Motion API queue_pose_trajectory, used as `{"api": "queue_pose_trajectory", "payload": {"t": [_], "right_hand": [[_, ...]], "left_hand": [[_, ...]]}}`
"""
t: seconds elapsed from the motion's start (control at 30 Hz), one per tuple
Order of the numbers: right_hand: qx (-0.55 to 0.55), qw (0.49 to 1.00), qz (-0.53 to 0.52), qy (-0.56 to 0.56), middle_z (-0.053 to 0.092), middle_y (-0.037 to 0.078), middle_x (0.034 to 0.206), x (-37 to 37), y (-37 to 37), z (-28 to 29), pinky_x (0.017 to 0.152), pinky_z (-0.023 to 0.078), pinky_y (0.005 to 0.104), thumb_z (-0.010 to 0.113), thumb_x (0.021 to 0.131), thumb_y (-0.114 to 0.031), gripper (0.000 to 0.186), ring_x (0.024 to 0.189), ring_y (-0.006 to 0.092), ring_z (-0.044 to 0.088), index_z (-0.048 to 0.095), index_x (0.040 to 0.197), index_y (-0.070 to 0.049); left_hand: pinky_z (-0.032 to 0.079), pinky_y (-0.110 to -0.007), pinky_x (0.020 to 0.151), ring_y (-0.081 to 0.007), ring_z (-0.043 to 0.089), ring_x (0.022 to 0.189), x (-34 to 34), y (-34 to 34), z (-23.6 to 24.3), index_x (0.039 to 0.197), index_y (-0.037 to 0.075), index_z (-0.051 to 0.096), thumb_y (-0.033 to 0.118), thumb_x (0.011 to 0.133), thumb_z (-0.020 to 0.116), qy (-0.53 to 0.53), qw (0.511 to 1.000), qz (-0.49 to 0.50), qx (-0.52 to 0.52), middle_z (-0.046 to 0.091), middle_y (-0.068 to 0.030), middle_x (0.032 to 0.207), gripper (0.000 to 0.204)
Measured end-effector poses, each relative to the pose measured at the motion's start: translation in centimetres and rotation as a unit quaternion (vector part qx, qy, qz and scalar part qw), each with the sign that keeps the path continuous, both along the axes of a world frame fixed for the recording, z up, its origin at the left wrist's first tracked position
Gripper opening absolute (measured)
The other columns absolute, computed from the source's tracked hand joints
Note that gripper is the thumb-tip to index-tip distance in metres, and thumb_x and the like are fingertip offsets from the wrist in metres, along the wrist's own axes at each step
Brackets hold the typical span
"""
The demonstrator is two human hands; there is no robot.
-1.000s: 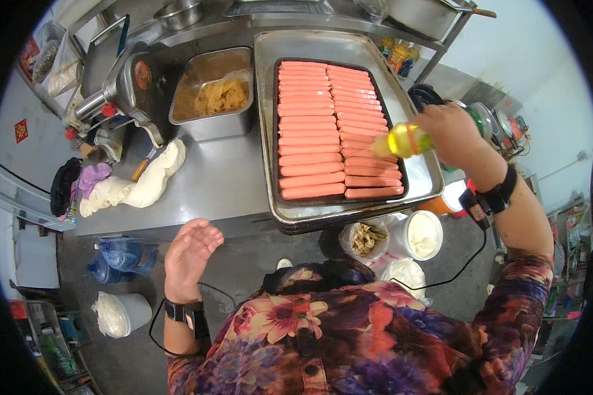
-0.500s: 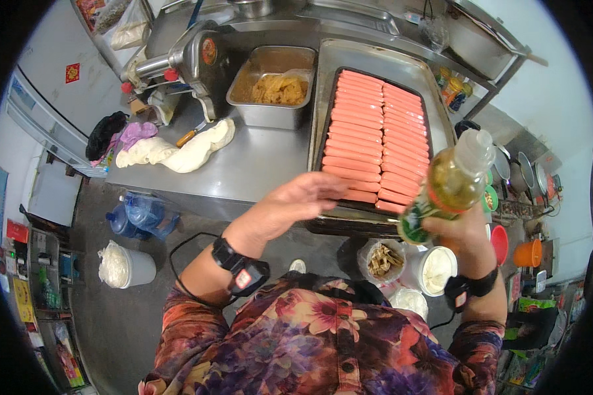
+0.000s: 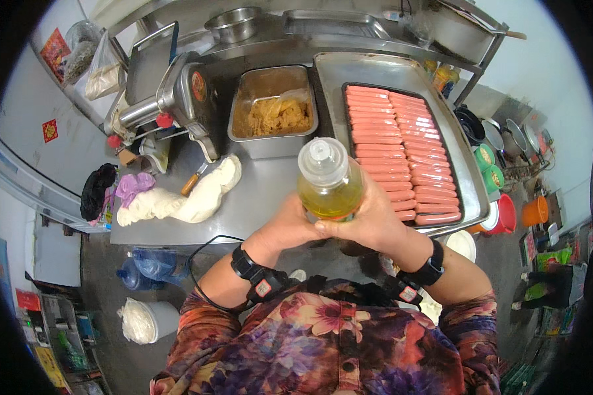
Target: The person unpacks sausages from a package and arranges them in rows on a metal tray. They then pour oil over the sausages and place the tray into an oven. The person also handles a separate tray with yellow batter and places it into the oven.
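Observation:
A clear bottle of yellow oil (image 3: 331, 194) with a transparent cap stands upright between my hands, in front of my chest. From its left side my left hand (image 3: 287, 225) closes on it; the fingertips are hidden. My right hand (image 3: 374, 214) grips the other side, its thumb across the front. Just right of the bottle, rows of pink sausages (image 3: 402, 151) lie on a dark tray set in a large metal baking tray (image 3: 471, 161). Behind the bottle is a deep steel pan (image 3: 273, 146) holding a brownish-yellow mixture (image 3: 280, 115).
On the steel table's left lies a long piece of white dough (image 3: 201, 194) with a wooden-handled tool (image 3: 192, 183) against it. A metal dough roller machine (image 3: 171, 105) stands behind. Blue water jugs (image 3: 145, 266) and a white bucket (image 3: 158, 320) sit on the floor.
The oil bottle has moved left from beside the sausages to in front of my chest, carried by my right hand. My left hand, open before, has taken hold of it too.

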State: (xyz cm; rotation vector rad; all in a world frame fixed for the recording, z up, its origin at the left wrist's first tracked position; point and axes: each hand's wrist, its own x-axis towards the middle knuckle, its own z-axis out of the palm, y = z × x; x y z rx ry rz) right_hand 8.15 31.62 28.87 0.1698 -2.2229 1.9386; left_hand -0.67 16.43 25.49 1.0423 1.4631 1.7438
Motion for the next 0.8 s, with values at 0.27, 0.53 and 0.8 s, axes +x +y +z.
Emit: {"api": "queue_pose_trajectory", "payload": {"t": [0.27,0.53,0.8], "right_hand": [[0.125,0.96,-0.235,0.085,0.053,0.009,0.127,-0.6,3.7,-0.5,0.1,0.038,0.034,0.07,0.081,-0.009,0.056,0.12,0.0184,0.049,0.045,0.131,0.0],[0.336,0.864,-0.372,-0.056,0.064,0.009,0.09,8.2,6.3,-3.2,0.075,0.05,0.0337,0.071,0.072,-0.004,0.02,0.08,0.0239,0.062,0.062,0.09,-0.004],[0.593,0.78,-0.177,-0.092,0.059,0.007,0.081,6.9,7.2,-3.5,0.076,0.047,0.0371,0.064,0.068,-0.012,0.014,0.082,0.0282,0.058,0.058,0.08,-0.007]], "left_hand": [[0.046,-0.031,0.09,-0.0161,0.06,0.099,-12.2,-5.2,-9.2,0.116,0.003,0.06,0.013,0.072,0.081,0.016,0.969,0.209,-0.128,0.065,-0.006,0.111,0.05],[0.039,-0.032,0.098,-0.019,0.053,0.111,-20.3,-6.7,-19.7,0.124,0.002,0.049,0.006,0.073,0.077,0.001,0.936,0.331,-0.123,0.057,-0.0074,0.121,0.059],[0.032,-0.035,0.105,-0.0241,0.045,0.121,-22.1,-3.9,-21.9,0.136,0.001,0.034,0.009,0.072,0.079,0.023,0.922,0.352,-0.161,0.048,-0.0134,0.132,0.078]]}}
